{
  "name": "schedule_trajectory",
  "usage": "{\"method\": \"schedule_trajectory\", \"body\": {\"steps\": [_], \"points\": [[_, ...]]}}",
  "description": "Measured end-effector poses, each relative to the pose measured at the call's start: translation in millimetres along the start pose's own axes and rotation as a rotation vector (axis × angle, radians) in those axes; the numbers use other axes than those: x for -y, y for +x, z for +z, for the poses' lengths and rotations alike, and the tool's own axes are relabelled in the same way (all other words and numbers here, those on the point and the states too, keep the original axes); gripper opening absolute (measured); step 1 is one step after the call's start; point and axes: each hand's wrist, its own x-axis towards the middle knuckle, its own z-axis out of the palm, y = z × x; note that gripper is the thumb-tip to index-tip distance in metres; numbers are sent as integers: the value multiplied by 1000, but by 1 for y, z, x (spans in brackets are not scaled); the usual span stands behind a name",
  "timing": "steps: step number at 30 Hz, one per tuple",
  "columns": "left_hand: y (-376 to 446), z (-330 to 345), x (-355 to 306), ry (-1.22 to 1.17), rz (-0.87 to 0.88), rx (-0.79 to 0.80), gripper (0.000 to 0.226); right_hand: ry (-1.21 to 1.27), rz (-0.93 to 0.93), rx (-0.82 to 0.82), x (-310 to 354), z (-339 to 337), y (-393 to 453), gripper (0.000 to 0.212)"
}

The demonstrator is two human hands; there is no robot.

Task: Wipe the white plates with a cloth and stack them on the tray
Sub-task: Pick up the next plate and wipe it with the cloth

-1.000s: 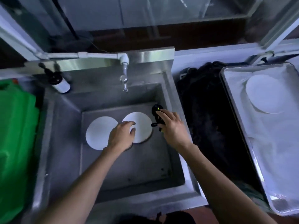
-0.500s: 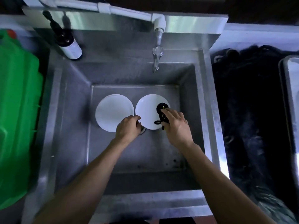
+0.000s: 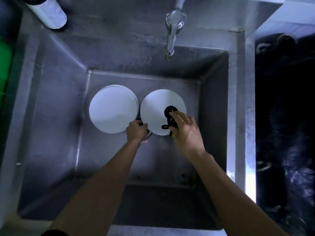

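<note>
Two white plates lie in the steel sink (image 3: 214,116). The left plate (image 3: 113,109) lies flat near the middle. Beside it on the right is the right plate (image 3: 156,106). My left hand (image 3: 136,131) grips the near-left rim of the right plate with curled fingers. My right hand (image 3: 185,129) holds a dark cloth (image 3: 170,114) with a yellow tag and presses it onto the right plate's near-right part. The tray is out of view.
A tap (image 3: 173,29) hangs over the sink's back wall. A white bottle (image 3: 49,12) stands at the back left. A green container (image 3: 5,68) sits at the left edge. A dark black surface (image 3: 286,116) lies right of the sink.
The view has dropped and closed in on the sink; the tray on the right has left the view. My right hand brought the cloth from the sink wall onto the right plate.
</note>
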Motion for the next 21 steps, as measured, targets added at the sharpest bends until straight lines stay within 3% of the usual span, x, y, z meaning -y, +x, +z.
{"method": "schedule_trajectory", "body": {"steps": [4, 9, 13, 21], "points": [[17, 12, 8, -28, -17, -82, 12, 3, -13, -4, -11, 4, 4, 55], [17, 22, 15, 238, 125, -253, 33, 12, -7, 12, -17, 10, 0, 54], [21, 22, 18, 370, 187, -261, 36, 30, -9, 19, -20, 11, -2, 54], [21, 31, 23, 15, -3, -167, 23, 34, -2, 20, -20, 10, -6, 54]]}}
